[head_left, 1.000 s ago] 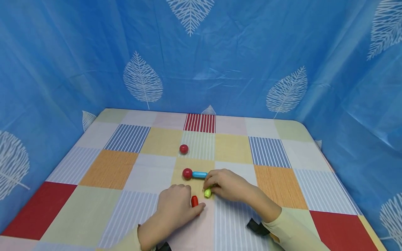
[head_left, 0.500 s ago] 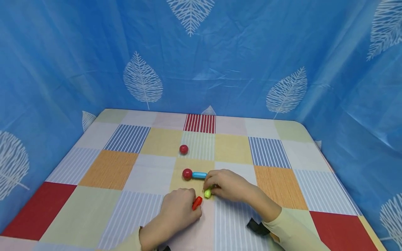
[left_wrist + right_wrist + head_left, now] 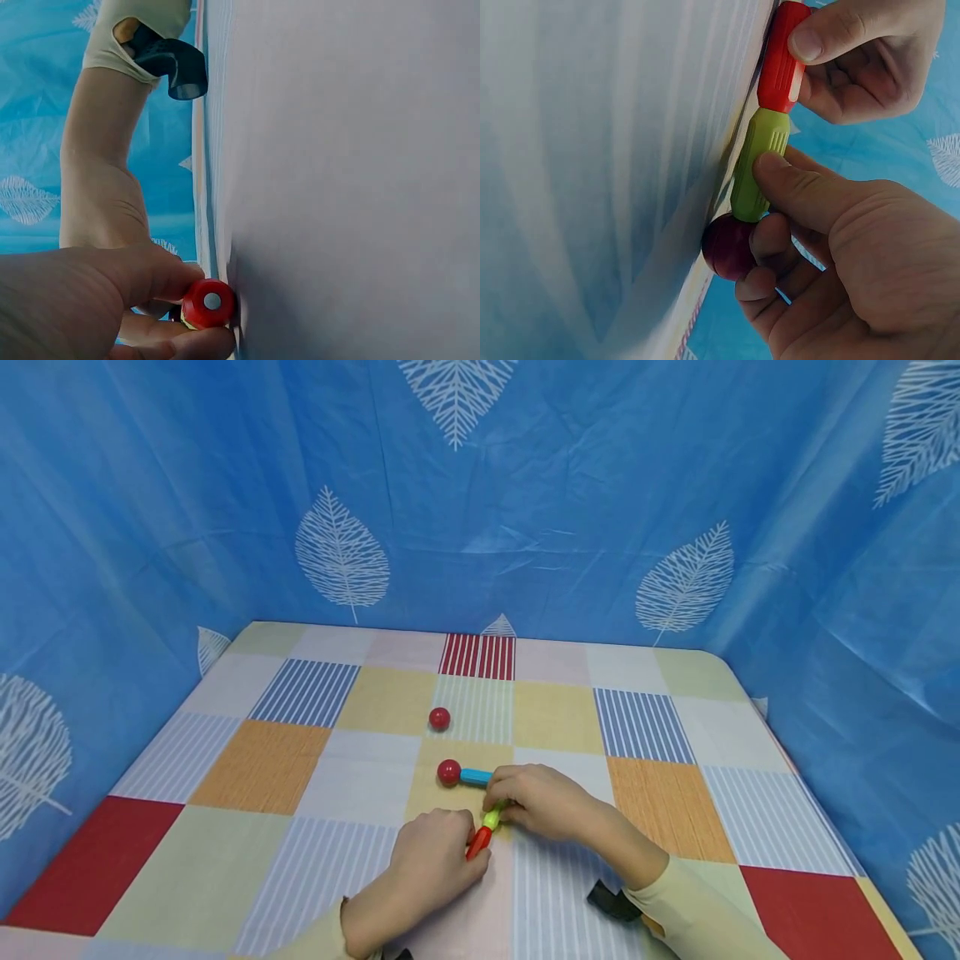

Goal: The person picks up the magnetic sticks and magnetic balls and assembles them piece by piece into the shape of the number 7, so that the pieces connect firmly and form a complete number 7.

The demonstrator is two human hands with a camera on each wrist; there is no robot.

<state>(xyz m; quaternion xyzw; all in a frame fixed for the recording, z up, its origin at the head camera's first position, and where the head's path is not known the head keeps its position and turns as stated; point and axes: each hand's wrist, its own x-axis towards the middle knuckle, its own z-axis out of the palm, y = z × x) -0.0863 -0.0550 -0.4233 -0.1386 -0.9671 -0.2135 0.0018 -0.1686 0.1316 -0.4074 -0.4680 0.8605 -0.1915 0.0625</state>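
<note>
My left hand (image 3: 435,856) pinches a red magnetic stick (image 3: 480,842) between thumb and fingers, low over the cloth. A pale disc shows on the stick's near end in the left wrist view. My right hand (image 3: 543,802) pinches a yellow-green magnetic stick (image 3: 762,161). In the right wrist view the two sticks meet end to end in a nearly straight line. A dark red ball (image 3: 730,247) sits at the green stick's other end, against my curled right fingers. Beyond them, a blue stick (image 3: 476,777) adjoins a red ball (image 3: 449,772); its right end is hidden behind my right hand.
A separate red ball (image 3: 439,719) lies farther back on the patchwork tablecloth (image 3: 262,760). Blue curtains (image 3: 525,527) with white leaf prints stand behind the table and at both sides. A black wrist mount (image 3: 613,902) shows at the right sleeve.
My left hand took hold of the red stick, tilted it and moved it right and up until its end met the green stick. The right hand stayed almost in place.
</note>
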